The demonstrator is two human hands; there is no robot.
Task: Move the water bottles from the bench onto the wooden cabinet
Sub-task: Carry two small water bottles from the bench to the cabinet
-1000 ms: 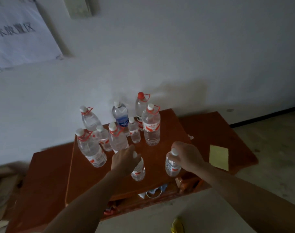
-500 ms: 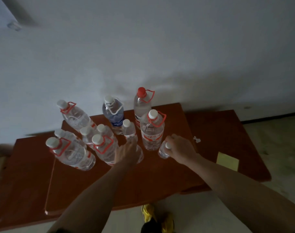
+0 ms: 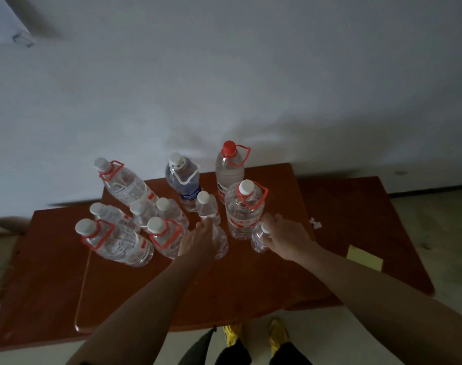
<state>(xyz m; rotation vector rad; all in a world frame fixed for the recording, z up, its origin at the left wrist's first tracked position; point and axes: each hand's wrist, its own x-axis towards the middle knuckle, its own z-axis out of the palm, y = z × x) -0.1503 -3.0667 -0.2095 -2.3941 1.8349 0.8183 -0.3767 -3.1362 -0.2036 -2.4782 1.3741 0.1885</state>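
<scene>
The left hand (image 3: 198,239) has fingers curled round a small bottle (image 3: 222,243), the right hand (image 3: 285,239) round a second small bottle (image 3: 259,239) — both seemingly standing on the wooden cabinet (image 3: 251,285) — so better release gently, lifting straight up, not knocking the other bottles (image 3: 244,209).

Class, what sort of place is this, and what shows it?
Probably a plain indoor storeroom or spare corner: a bare white wall, a bare pale floor, and many water bottles crowded on a reddish wooden cabinet.
</scene>
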